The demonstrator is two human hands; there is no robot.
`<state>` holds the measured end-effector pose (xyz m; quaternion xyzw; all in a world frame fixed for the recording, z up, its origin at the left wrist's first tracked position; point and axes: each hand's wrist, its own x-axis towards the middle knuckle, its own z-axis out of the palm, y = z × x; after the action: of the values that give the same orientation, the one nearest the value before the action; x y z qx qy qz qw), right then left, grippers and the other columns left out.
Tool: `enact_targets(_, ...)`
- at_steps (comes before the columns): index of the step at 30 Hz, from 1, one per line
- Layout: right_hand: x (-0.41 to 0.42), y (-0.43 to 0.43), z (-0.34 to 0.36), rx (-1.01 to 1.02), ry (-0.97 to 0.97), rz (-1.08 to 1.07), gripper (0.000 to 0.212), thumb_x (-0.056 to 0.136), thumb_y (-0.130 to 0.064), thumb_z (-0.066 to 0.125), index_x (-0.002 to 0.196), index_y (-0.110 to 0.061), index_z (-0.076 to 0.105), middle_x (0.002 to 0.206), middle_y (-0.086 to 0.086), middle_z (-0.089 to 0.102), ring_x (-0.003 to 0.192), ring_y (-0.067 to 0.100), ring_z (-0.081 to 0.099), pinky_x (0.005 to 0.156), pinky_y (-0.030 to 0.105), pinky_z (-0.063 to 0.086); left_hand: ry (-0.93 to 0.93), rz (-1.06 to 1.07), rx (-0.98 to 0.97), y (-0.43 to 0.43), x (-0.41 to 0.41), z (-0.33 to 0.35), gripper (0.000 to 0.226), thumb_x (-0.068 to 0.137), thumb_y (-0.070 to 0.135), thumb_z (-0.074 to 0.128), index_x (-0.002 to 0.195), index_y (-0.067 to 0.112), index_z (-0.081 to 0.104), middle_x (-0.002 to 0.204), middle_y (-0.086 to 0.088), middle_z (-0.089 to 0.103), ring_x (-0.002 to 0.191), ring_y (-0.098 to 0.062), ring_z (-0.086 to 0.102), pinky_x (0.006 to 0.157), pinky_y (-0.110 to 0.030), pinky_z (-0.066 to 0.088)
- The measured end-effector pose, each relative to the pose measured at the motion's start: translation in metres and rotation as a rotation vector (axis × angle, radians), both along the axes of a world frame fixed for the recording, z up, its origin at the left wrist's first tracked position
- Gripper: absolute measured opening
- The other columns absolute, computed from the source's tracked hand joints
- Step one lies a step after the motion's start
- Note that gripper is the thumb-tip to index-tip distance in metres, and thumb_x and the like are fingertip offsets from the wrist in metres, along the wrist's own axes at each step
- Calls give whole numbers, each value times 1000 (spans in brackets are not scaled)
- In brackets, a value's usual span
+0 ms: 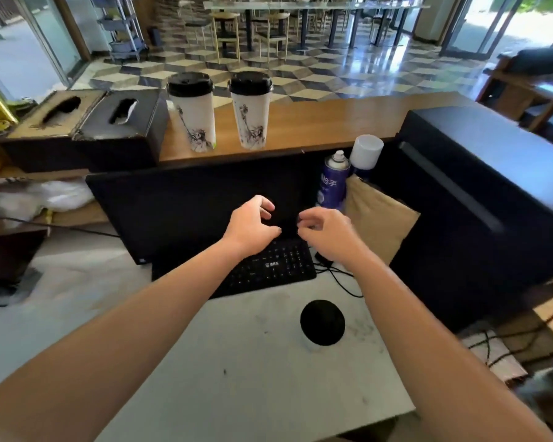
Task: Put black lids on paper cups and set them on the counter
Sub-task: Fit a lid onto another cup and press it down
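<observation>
Far off, the counter [332,122] bears two lidded cups side by side, left cup [193,118] and right cup [251,113]. On the near desk [253,393] stands a third cup [322,322], lidded. Left hand [253,224] and right hand [326,228] hover empty, fingers loosely curled.

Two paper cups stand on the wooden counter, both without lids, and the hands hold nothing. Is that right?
Not quite. The head view shows a black lid on the first cup and another lid on the second cup. They do stand on the wooden counter, and the left hand and right hand hold nothing.
</observation>
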<state>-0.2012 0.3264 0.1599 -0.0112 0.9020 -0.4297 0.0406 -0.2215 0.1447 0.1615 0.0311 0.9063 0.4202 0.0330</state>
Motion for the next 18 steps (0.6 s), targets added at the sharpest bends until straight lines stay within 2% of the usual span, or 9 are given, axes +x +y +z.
enact_targets(1,8,4,-12,18,-32,-16,43,92,-17,69,134,-14,62,116,-2,73,99,9,64,82,18,48,-41,-9,3,3,7,-11,42,83,18,76,120,20,57,115,0,63,96,-17,65,68,-23,49)
enact_targets(4,30,19,-48,38,-130,-71,46,88,-11,71,134,-11,62,122,4,71,95,16,61,83,27,49,-128,-28,-14,14,29,-46,43,83,17,77,122,18,57,115,0,62,89,-15,63,64,-20,47)
enact_targets(7,53,37,-74,66,-215,-105,49,86,-8,72,134,-11,60,126,7,66,91,17,54,88,34,49,-200,-58,-37,23,47,-77,47,82,14,77,124,16,57,119,-3,62,95,-18,61,76,-27,51)
enact_targets(11,79,59,-103,147,-346,-132,61,86,-8,74,143,-13,52,131,4,61,99,19,55,81,25,43,-315,-63,11,29,67,-111,53,82,5,75,129,15,54,125,-6,59,92,-20,59,65,-25,47)
enact_targets(15,93,56,-129,21,-413,-216,60,86,-2,69,143,-14,53,137,6,60,105,26,62,87,32,52,-428,-81,36,33,82,-138,61,80,1,76,133,16,48,129,-8,55,92,-22,58,60,-23,45)
enact_targets(18,93,50,-138,-134,-407,-270,55,87,3,64,139,-13,56,138,7,59,116,31,63,96,46,56,-511,-97,59,35,91,-154,68,79,-4,75,137,16,46,132,-10,53,91,-23,57,69,-28,47)
